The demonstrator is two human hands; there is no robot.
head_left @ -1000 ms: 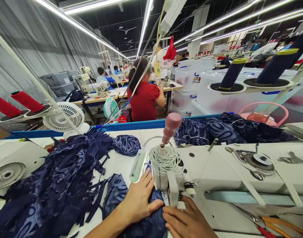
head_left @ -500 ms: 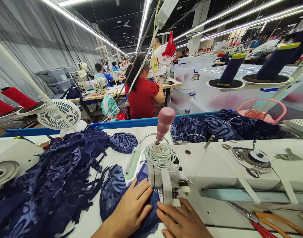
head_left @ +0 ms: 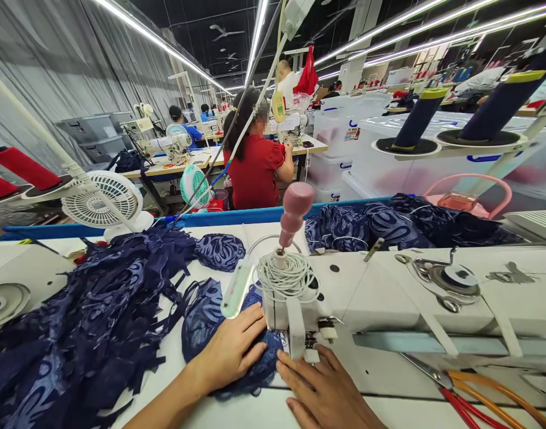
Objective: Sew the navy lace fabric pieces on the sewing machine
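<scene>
My left hand lies flat on a navy lace piece beside the needle end of the white sewing machine. My right hand rests flat on the table just below the presser foot, its fingertips touching the edge of the same lace piece. Neither hand grips anything; both press the fabric down. A coil of white cord and a pink knob sit on top of the machine head.
A heap of navy lace pieces fills the table's left side; more lie behind the machine. Red-handled scissors lie at the right. A small white fan stands far left. A person in red sews ahead.
Both hands and the lace piece have slid toward me and slightly left from under the machine head. The view has tilted a little, showing more table in front.
</scene>
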